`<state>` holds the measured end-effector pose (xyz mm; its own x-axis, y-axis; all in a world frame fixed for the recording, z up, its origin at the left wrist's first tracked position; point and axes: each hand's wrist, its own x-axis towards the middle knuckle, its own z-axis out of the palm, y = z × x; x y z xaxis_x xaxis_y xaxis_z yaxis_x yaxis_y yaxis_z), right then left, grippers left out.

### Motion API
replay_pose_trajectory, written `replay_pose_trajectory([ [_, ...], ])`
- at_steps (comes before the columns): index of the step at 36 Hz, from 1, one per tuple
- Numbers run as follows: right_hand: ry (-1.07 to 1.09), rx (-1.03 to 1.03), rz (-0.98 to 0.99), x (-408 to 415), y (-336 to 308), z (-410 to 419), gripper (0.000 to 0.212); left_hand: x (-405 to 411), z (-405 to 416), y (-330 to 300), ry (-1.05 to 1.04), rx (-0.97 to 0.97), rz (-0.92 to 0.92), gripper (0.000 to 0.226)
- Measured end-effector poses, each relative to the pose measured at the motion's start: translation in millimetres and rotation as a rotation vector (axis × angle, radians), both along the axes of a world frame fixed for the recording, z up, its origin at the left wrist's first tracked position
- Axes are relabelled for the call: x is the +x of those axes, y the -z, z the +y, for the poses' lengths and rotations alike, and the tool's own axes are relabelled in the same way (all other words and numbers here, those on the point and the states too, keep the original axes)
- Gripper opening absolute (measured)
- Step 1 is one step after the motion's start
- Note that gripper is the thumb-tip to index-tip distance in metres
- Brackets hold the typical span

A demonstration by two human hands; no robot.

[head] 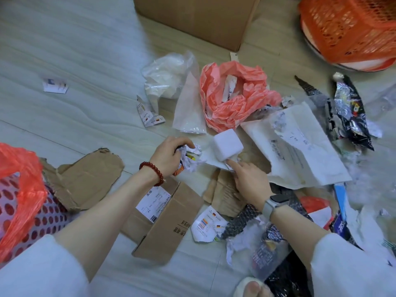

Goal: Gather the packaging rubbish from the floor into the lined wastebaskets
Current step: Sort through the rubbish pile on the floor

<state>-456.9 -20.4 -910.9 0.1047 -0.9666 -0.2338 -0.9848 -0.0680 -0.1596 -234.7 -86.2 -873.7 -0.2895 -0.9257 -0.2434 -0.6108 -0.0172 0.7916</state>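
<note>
— What has the left hand [169,153] got?
— Its fingers are curled tight round a crumpled printed wrapper [189,157], palm down, a red bead bracelet [152,173] on the wrist.

— And the right hand [249,181]?
— Fingers nearly straight, forefinger tip touching the near edge of a white foam block [227,144]; it grips nothing. A watch [273,203] sits on that wrist.

— Where are the baskets?
— One lined wastebasket [23,200] at near left, an orange one [351,28] at far right. The block lies on the floor just near of a crumpled orange bag [233,97].

You get bright, even daylight, soft shadows; floor [64,50] sheen upper left, wide-angle bending and blur at edges.
</note>
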Motion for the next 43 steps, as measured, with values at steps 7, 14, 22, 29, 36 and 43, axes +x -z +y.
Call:
replay_pose_trajectory([
  [7,0.021,-0.134,-0.068,-24.4,-33.7,-7.5,0.055,-27.5,10.0,-24.0,0.059,-0.056,0.053,0.032],
  [14,0.017,-0.220,-0.167,-40.9,-52.4,5.9,0.056,-55.6,76.2,-2.4,0.582,-0.475,-0.361,0.034],
  [22,-0.042,-0.142,0.006,-42.0,-32.9,48.5,0.039,-43.5,125.8,53.8,0.850,-0.268,-0.609,0.089],
  [29,-0.074,0.135,0.161,-49.2,-8.2,71.9,0.063,-45.8,130.1,66.7,0.742,-0.467,-0.584,0.070],
  [36,-0.061,0.174,0.025,-40.2,-4.0,65.0,0.025,-44.0,129.8,65.3,0.825,-0.667,-0.618,0.015],
  [43,-0.169,0.056,-0.059,-43.8,-16.1,61.3,0.021,-33.6,130.1,72.5,0.852,-0.702,-0.566,0.022],
])
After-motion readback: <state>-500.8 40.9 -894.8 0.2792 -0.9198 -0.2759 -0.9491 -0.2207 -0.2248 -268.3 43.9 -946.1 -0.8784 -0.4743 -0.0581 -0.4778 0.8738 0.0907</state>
